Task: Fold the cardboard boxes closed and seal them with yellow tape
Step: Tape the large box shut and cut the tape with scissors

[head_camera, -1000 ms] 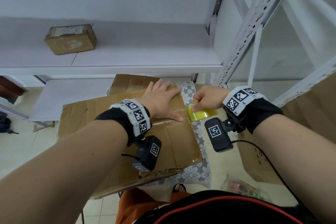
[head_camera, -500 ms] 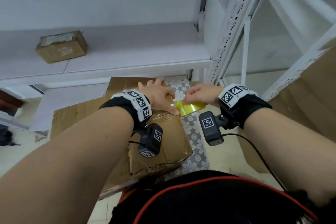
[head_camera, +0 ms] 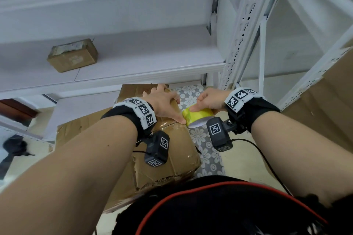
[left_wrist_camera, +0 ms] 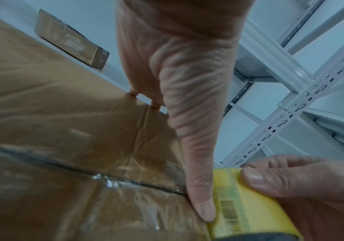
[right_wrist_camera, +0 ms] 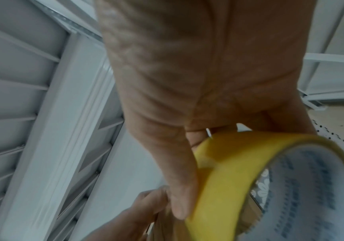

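Observation:
A closed cardboard box [head_camera: 172,145] lies in front of me, its top seam [left_wrist_camera: 74,168] covered with shiny clear tape. My left hand [head_camera: 164,104] lies flat on the box top, fingers straight, its thumb [left_wrist_camera: 200,187] pressing at the box's right edge next to the tape roll. My right hand [head_camera: 208,99] grips the yellow tape roll [head_camera: 196,116] at that edge, thumb on the roll's outer face [left_wrist_camera: 239,203]. The roll's white printed core [right_wrist_camera: 303,192] shows in the right wrist view.
A small sealed cardboard box [head_camera: 72,55] sits on the white shelf [head_camera: 152,59] ahead. White perforated shelf posts [head_camera: 242,30] rise at right. Flattened cardboard [head_camera: 80,128] lies at left, a large carton [head_camera: 328,112] at right, a floral mat [head_camera: 208,150] underneath.
The view has tilted and drawn closer to the box. My right hand has turned the yellow roll more upright against the box edge; my left hand stays pressed on the top.

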`<state>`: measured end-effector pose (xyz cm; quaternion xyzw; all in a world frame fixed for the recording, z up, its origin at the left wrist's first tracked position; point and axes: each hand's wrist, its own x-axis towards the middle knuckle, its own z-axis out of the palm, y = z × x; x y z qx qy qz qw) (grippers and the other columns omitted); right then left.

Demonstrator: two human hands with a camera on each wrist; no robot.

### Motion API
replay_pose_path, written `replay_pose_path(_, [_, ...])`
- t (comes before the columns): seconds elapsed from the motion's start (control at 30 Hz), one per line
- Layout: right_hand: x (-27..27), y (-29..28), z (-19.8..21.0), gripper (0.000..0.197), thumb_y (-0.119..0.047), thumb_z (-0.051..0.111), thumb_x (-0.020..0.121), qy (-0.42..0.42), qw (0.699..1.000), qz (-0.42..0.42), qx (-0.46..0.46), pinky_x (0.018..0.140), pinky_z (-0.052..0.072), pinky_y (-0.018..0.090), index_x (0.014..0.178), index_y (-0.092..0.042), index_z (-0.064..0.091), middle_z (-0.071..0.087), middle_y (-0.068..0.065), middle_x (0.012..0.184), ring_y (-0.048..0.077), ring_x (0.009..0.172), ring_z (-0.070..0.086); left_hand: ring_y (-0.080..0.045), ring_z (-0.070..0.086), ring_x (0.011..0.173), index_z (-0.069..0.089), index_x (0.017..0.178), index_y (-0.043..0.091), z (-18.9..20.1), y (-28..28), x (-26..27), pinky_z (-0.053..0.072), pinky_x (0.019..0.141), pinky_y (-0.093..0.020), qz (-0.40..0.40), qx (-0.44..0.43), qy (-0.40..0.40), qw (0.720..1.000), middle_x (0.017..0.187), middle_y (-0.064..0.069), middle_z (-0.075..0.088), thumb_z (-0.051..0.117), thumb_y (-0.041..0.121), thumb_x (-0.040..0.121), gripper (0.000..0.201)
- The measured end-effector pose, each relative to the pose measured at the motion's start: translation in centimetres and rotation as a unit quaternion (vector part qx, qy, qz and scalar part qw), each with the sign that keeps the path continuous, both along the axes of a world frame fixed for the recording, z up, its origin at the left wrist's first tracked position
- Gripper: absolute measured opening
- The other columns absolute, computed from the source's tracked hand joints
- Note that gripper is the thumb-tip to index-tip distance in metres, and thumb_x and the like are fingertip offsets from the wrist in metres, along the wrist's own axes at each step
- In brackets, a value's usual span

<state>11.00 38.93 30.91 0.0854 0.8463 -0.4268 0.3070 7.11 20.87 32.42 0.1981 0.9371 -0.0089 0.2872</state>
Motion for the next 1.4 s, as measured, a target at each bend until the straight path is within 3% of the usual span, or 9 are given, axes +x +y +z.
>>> replay_pose_path(0.1, [-0.2,-0.3,0.4,0.043,-0.034,0.073,0.08,0.018,0.998,0.043,0.049,0.055,0.03,0.025,0.054,-0.021,0.041,0.038,-0.002,0.055,0.015,0.053,0.035,-0.029,0.024,0.138,0.05,0.123,0.048,0.1,-0.1,0.0,0.016,0.115,-0.057,0.003,0.002,0.004,1.0,0.143,-0.002,0.025,0.075,0.075,0.055,0.077])
replay_pose_path(0.2, [-0.3,-0.4,0.1,0.048,-0.033,0.075,0.08,0.023,0.997,0.047,0.064,0.052,0.023,0.026,0.052,-0.021,0.037,0.032,-0.003,0.053,0.015,0.051,0.029,-0.029,0.023,0.138,0.049,0.123,0.048,0.2,-0.2,0.0,0.017,0.115,-0.057,0.003,0.0,0.002,1.0,0.144,-0.002,0.024,0.074,0.076,0.056,0.077])
replay_pose_path(0.47, [0.1,-0.8,-2.2,0.052,-0.037,0.072,0.081,0.028,0.992,0.041,0.114,0.055,0.024,0.028,0.053,-0.02,0.031,0.029,-0.001,0.054,0.015,0.053,0.029,-0.03,0.022,0.138,0.048,0.124,0.047,0.0,-0.1,-0.1,0.016,0.115,-0.058,0.002,-0.006,0.003,1.0,0.147,-0.003,0.021,0.072,0.074,0.06,0.073])
replay_pose_path(0.73, [0.7,-1.4,-3.4,0.049,-0.043,0.069,0.08,0.026,0.986,0.05,0.154,0.051,0.025,0.027,0.055,-0.018,0.036,0.034,-0.001,0.056,0.014,0.051,0.033,-0.028,0.023,0.137,0.049,0.125,0.046,0.0,0.6,0.0,0.02,0.115,-0.053,-0.01,-0.005,0.004,1.0,0.146,-0.003,0.022,0.071,0.073,0.063,0.071])
replay_pose_path(0.97, [-0.2,-2.4,-3.3,0.047,-0.045,0.068,0.079,0.011,0.978,0.068,0.197,0.052,0.03,0.028,0.057,-0.015,0.041,0.04,0.001,0.057,0.018,0.054,0.039,-0.031,0.01,0.145,0.031,0.143,0.05,-0.1,0.3,-0.6,0.014,0.118,-0.051,-0.042,-0.043,-0.011,0.998,0.159,-0.001,0.006,0.067,0.072,0.07,0.084])
replay_pose_path(1.17, [-0.7,-2.3,-3.6,0.051,-0.052,0.066,0.078,0.016,0.972,0.077,0.22,0.052,0.03,0.029,0.058,-0.015,0.038,0.039,0.002,0.058,0.018,0.053,0.038,-0.031,0.0,0.148,0.033,0.146,0.045,0.5,0.5,-0.2,0.01,0.119,-0.055,-0.113,-0.029,0.023,0.993,0.162,0.0,0.002,0.065,0.063,0.079,0.076])
replay_pose_path(1.23, [-0.9,-2.0,-3.7,0.053,-0.057,0.065,0.077,0.001,0.973,0.07,0.218,0.057,0.032,0.03,0.059,-0.016,0.038,0.038,0.001,0.06,0.018,0.056,0.039,-0.025,0.004,0.149,0.052,0.135,0.04,0.7,0.9,0.0,0.005,0.12,-0.054,-0.182,-0.004,0.046,0.982,0.161,0.004,0.014,0.066,0.054,0.083,0.055])
replay_pose_path(1.33, [-1.0,-1.3,-3.5,0.052,-0.062,0.067,0.074,-0.028,0.977,0.05,0.205,0.068,0.046,0.034,0.067,-0.015,0.046,0.044,0.001,0.069,0.021,0.071,0.052,-0.017,0.03,0.141,0.067,0.115,0.035,0.8,1.9,0.2,0.009,0.12,-0.046,-0.268,-0.003,0.05,0.962,0.143,0.01,0.048,0.065,0.037,0.089,0.026])
replay_pose_path(1.4, [-1.0,-0.8,-3.3,0.061,-0.061,0.068,0.074,-0.047,0.979,0.051,0.19,0.084,0.052,0.035,0.101,-0.007,0.06,0.055,0.006,0.091,0.024,0.093,0.059,-0.013,0.041,0.131,0.069,0.112,0.035,0.6,2.4,0.5,0.01,0.12,-0.043,-0.3,-0.019,0.046,0.953,0.128,0.011,0.06,0.067,0.025,0.089,0.025])
